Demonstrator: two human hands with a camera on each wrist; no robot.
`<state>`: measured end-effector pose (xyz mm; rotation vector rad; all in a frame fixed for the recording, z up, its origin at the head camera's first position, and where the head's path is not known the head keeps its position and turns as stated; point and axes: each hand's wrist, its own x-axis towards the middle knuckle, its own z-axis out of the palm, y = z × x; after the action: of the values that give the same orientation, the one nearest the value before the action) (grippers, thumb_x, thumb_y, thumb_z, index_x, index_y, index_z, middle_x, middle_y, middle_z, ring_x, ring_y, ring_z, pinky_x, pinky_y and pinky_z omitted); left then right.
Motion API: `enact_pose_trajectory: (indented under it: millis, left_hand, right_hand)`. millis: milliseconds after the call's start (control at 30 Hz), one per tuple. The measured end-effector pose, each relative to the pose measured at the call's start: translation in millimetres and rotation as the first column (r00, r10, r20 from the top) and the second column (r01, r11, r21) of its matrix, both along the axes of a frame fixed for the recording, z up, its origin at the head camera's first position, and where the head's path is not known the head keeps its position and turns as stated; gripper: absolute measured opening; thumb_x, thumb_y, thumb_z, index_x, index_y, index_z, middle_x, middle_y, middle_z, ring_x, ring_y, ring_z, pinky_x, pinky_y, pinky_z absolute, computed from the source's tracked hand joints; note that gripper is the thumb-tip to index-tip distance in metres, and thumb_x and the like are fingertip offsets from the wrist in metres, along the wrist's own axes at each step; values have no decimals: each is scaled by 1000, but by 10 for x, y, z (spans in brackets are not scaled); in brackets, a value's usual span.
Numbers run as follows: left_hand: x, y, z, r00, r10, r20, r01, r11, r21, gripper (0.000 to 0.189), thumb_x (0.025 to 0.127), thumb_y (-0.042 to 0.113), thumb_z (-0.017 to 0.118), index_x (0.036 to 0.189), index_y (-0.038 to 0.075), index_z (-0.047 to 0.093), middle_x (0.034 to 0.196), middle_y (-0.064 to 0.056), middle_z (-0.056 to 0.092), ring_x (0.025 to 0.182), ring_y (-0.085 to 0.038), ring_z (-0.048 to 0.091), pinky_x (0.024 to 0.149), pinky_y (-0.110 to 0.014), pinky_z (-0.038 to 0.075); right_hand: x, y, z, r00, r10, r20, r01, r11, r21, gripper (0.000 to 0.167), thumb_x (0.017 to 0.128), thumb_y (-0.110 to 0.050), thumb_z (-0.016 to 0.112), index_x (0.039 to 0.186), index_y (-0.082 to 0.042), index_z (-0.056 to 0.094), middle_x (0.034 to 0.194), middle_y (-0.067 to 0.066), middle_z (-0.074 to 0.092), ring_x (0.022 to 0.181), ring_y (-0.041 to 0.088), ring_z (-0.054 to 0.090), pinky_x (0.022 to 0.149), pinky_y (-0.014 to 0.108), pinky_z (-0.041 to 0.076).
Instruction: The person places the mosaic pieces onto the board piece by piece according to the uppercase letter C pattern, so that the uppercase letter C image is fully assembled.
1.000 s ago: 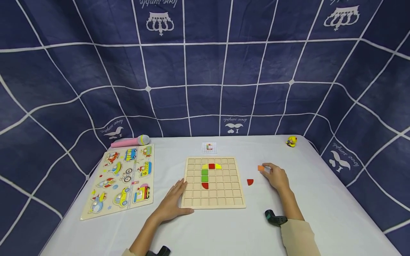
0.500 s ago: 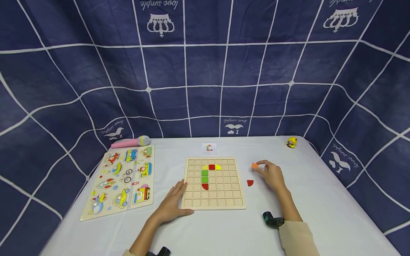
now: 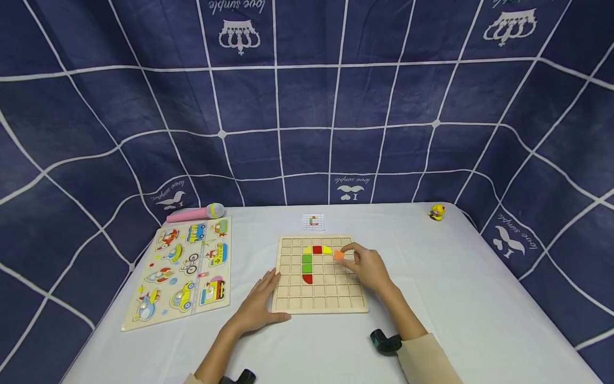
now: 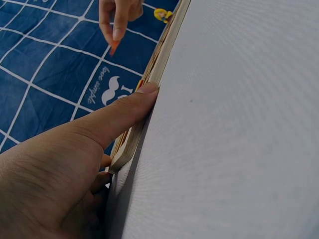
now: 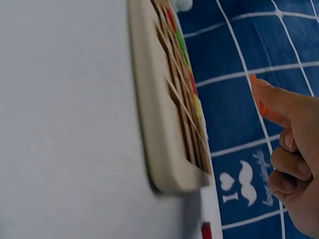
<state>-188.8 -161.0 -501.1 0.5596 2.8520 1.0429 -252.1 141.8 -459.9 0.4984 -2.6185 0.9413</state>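
Note:
Between thumb and fingertips, my right hand (image 3: pixel 370 266) pinches an orange square tile (image 3: pixel 339 255), held over the right part of the wooden grid board (image 3: pixel 336 298). In the right wrist view the orange tile (image 5: pixel 262 107) is raised above the board's level. My left hand (image 3: pixel 256 306) rests at the board's near left corner, fingers straight along the left edge and thumb (image 4: pixel 134 109) against the front edge. Set in the grid are a red square (image 3: pixel 317 249), two yellow rounded pieces, green squares (image 3: pixel 307 263) and a red quarter-circle (image 3: pixel 307 278).
A small pattern card (image 3: pixel 314 222) lies behind the board. To the left are a vehicle puzzle board (image 3: pixel 163 298) and a pink toy microphone (image 3: pixel 189 214). A yellow figurine (image 3: pixel 436 212) stands at the back right. A loose red piece (image 5: pixel 206 230) lies right of the board.
My right hand has carried the orange tile leftward from the table's right side to over the board. Its hand now hides the loose red piece in the head view. The left hand stays put.

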Motion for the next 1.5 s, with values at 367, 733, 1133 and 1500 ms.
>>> enact_pose_trajectory:
  millis: [367, 733, 1133, 1500]
  left_hand:
    - [7, -5, 5, 1000, -2, -5, 2, 1000, 4, 107, 64, 51, 78, 145, 4, 26, 152, -12, 17, 139, -29, 10, 112, -44, 11]
    - [12, 6, -5, 1000, 6, 8, -6, 1000, 1, 107, 64, 51, 79, 145, 4, 26, 152, -11, 16, 139, -27, 10, 112, -43, 10]
    - [17, 4, 4, 1000, -4, -10, 4, 1000, 4, 106, 64, 50, 78, 144, 2, 27, 152, -13, 17, 139, -29, 11, 112, -44, 11]
    - [17, 0, -7, 1000, -4, -15, 4, 1000, -5, 107, 64, 51, 78, 145, 4, 26, 152, -12, 16, 139, -28, 10, 112, -43, 10]
  right_hand:
    - [116, -331, -173, 988, 125, 93, -128, 992, 18, 26, 78, -33, 74, 99, -19, 67, 47, -10, 35, 40, 2, 28, 36, 19, 23]
    - [152, -394, -311, 988, 116, 104, -129, 984, 122, 27, 79, -38, 71, 99, -19, 68, 48, -13, 39, 51, 5, 37, 51, 24, 36]
    - [162, -386, -281, 986, 116, 116, -130, 984, 119, 28, 78, -38, 72, 100, -22, 67, 48, -12, 39, 44, 3, 34, 42, 21, 30]
    - [38, 141, -84, 972, 42, 230, -42, 999, -5, 34, 73, -27, 78, 104, -14, 68, 50, -5, 39, 44, 7, 30, 39, 21, 26]
